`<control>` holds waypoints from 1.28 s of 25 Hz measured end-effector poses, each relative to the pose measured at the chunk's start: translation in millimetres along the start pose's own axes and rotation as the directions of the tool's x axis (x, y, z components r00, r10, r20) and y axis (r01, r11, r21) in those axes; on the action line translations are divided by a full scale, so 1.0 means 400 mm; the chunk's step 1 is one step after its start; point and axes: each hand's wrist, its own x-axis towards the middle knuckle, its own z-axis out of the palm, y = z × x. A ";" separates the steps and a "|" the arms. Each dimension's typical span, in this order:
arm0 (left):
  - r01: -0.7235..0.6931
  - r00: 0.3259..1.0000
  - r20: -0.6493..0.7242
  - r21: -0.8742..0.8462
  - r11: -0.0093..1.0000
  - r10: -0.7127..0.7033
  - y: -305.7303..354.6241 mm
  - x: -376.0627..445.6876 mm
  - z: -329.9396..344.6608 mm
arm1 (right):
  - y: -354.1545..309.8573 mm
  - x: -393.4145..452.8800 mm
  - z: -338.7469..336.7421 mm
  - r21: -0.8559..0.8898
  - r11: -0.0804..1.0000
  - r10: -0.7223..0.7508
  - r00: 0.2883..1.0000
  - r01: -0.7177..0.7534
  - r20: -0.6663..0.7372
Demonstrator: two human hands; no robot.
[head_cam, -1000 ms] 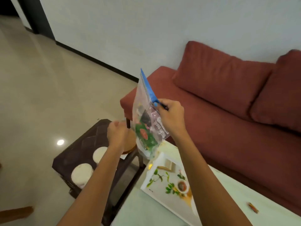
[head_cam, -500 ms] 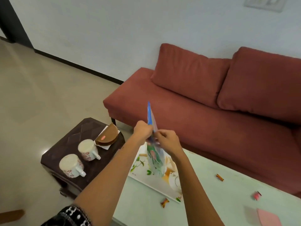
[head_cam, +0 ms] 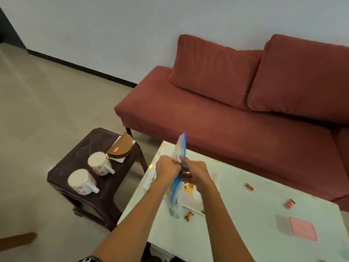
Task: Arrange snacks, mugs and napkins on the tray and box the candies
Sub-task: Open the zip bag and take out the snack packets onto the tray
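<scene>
Both hands hold a clear zip bag of snacks (head_cam: 177, 188) with a blue seal strip, upright above the white floral tray (head_cam: 190, 203) on the pale table (head_cam: 264, 220). My left hand (head_cam: 167, 167) and my right hand (head_cam: 194, 172) pinch the bag's top edge, close together. Two white mugs with red flowers (head_cam: 100, 163) (head_cam: 81, 181) stand on a dark side stool (head_cam: 90, 148), beside a brown napkin holder (head_cam: 120, 147). Three wrapped candies (head_cam: 188, 216) (head_cam: 249, 186) (head_cam: 290, 203) lie loose on the table. A pink lidded box (head_cam: 303, 228) sits at the right.
A red sofa (head_cam: 236, 120) runs along the table's far side, against the wall. Tiled floor lies to the left of the stool. A wooden piece (head_cam: 17, 241) shows at the lower left edge.
My left hand came over from the stool and took the bag's top beside my right hand. The bag has dropped lower over the tray. The view has turned right.
</scene>
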 end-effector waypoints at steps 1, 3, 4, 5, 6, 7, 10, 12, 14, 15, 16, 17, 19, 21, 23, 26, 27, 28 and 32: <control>0.005 1.000 -0.002 -0.002 1.000 -0.005 -0.003 0.000 0.001 | 0.003 0.001 0.002 0.003 1.000 0.008 1.000 -0.008 -0.004; 0.042 0.999 0.005 -0.033 0.999 -0.042 -0.005 -0.001 -0.003 | 0.006 0.005 0.003 0.030 1.000 0.010 1.000 -0.010 -0.012; 0.068 0.998 0.022 -0.061 0.996 -0.066 -0.004 -0.003 -0.005 | 0.008 0.008 0.000 0.047 0.999 0.004 1.000 -0.004 -0.006; 0.085 0.996 0.047 -0.096 0.992 -0.081 -0.006 -0.003 -0.008 | 0.009 0.011 -0.006 0.072 0.997 -0.004 1.000 0.003 0.012; 0.092 0.993 0.081 -0.138 0.986 -0.081 -0.008 -0.005 -0.012 | 0.009 0.015 -0.011 0.095 0.995 -0.011 0.999 0.007 0.035; 0.093 0.990 0.122 -0.187 0.978 -0.071 -0.010 -0.007 -0.016 | 0.010 0.018 -0.018 0.110 0.994 -0.013 0.999 0.007 0.049; 0.148 0.961 0.269 -0.320 0.936 -0.060 -0.013 -0.018 -0.022 | 0.013 0.031 -0.037 0.055 0.998 -0.007 1.000 0.006 0.013; 0.194 0.953 0.291 -0.362 0.912 -0.087 -0.015 -0.010 -0.014 | 0.014 0.033 -0.041 0.038 0.999 -0.007 1.000 0.008 -0.009; 0.151 0.962 0.264 -0.317 0.936 -0.066 -0.015 -0.002 0.002 | 0.017 0.033 -0.040 0.058 0.998 -0.021 1.000 0.021 -0.010; 0.092 0.969 0.245 -0.254 0.963 -0.028 -0.014 -0.001 0.013 | 0.018 0.033 -0.040 0.048 0.998 -0.038 0.999 0.039 -0.008; 0.028 0.973 0.231 -0.182 0.983 0.015 -0.012 -0.003 0.022 | 0.021 0.036 -0.042 0.021 0.998 -0.061 0.998 0.061 0.001; -0.030 0.975 0.215 -0.106 0.994 0.052 -0.010 -0.008 0.033 | 0.025 0.041 -0.044 -0.003 0.996 -0.088 0.996 0.088 0.013; -0.121 0.979 0.172 0.059 0.991 0.109 -0.005 -0.020 0.055 | 0.035 0.050 -0.043 -0.055 0.989 -0.137 0.991 0.137 0.009; -0.171 0.981 0.118 0.169 0.971 0.152 0.000 -0.029 0.073 | 0.048 0.055 -0.040 -0.141 0.973 -0.189 0.981 0.180 -0.049; -0.189 0.981 0.082 0.198 0.962 0.176 0.000 -0.028 0.086 | 0.057 0.058 -0.042 -0.213 0.953 -0.238 0.968 0.217 -0.078; -0.176 0.983 0.094 0.186 0.967 0.161 -0.016 -0.023 0.091 | 0.062 0.060 -0.059 -0.263 0.929 -0.265 0.964 0.263 0.027; -0.171 0.982 0.105 0.180 0.969 0.154 -0.026 -0.021 0.095 | 0.064 0.057 -0.060 -0.325 0.903 -0.283 0.958 0.282 0.046; -0.168 0.983 0.108 0.181 0.969 0.150 -0.034 -0.021 0.099 | 0.065 0.053 -0.055 -0.409 0.861 -0.315 0.948 0.302 0.036; -0.143 0.988 0.094 0.277 0.950 0.121 -0.049 -0.018 0.110 | 0.086 0.039 -0.027 -0.542 0.781 -0.406 0.912 0.310 -0.063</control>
